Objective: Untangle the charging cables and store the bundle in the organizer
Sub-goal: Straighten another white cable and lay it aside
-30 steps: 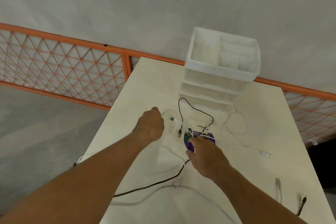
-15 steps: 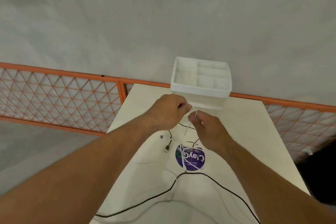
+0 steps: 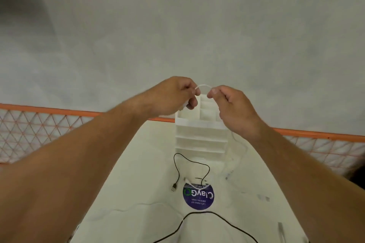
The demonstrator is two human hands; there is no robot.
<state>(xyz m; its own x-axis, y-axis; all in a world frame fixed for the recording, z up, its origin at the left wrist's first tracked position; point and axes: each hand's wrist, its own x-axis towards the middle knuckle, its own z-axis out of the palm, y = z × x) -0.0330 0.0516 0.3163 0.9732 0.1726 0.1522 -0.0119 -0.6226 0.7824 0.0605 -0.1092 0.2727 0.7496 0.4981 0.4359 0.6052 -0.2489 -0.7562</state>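
Both hands are raised above the table in front of the white organizer (image 3: 199, 136). My left hand (image 3: 175, 95) and my right hand (image 3: 235, 108) each pinch a white cable (image 3: 203, 85), which arches between the fingertips. Below my right hand the white cable hangs down toward the table (image 3: 240, 150). A black cable (image 3: 190, 161) loops on the table in front of the organizer, with its USB plug (image 3: 173, 187) lying to the left. Another stretch of the black cable (image 3: 213, 215) curves across the near table. The organizer's top compartments are partly hidden by my hands.
A round purple sticker (image 3: 198, 196) is on the white table (image 3: 138, 183). An orange mesh fence (image 3: 39, 128) runs behind the table on both sides. More white cable and plugs (image 3: 262, 197) lie to the right on the table.
Both hands have risen from the table with the white cable pinched between them and moved slightly apart. The view has tilted up, so the organizer sits behind the hands.
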